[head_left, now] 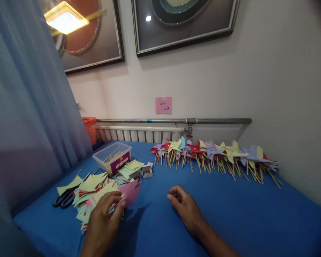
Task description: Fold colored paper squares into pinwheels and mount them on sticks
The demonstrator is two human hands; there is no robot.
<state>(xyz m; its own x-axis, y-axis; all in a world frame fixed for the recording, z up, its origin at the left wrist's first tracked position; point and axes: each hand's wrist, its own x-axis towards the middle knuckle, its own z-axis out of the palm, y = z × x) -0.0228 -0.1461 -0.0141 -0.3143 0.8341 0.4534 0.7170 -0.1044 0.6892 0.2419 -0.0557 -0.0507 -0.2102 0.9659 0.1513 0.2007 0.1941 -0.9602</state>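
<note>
My left hand [105, 213] pinches a pink paper square [130, 192] at its near edge, lifting it off a heap of cut paper squares [93, 192] in yellow, green and pink. My right hand [184, 206] rests on the blue tabletop [230, 214] to the right, fingers loosely curled, holding nothing. A long row of finished paper pinwheels on wooden sticks [214, 155] lies along the far edge by the wall.
Black scissors [66, 197] lie left of the paper heap. A clear plastic box with wooden sticks [112, 157] stands behind it, with small white boxes [147, 170] beside. An orange basket [90, 129], a radiator and a pipe line the wall; a curtain hangs at left.
</note>
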